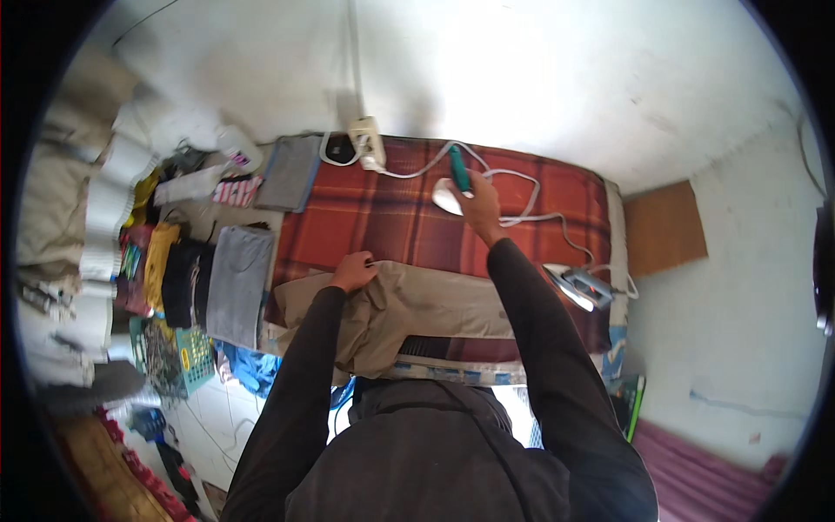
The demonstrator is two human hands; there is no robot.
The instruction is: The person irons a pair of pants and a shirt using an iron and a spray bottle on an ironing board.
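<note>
My right hand [481, 203] holds a white spray bottle [447, 197] with a green head [459, 169] above the ironing surface. Bunched at its left end, a khaki garment [450, 300], which looks like trousers, lies along the near side of the red plaid blanket [411, 222]. At the garment's upper edge my left hand [354, 271] grips the fabric between thumb and fingers. A grey electric iron [587, 289] rests near the blanket's right end, apart from both hands. My right forearm covers part of the garment's right end.
A white cord [538, 189] loops across the blanket from a power strip [367, 140] by the wall. Folded grey cloths [240, 287] and other folded clothes [188, 277] lie at left. A green plastic basket [196, 359] stands below them. Brown board [665, 228] leans at right.
</note>
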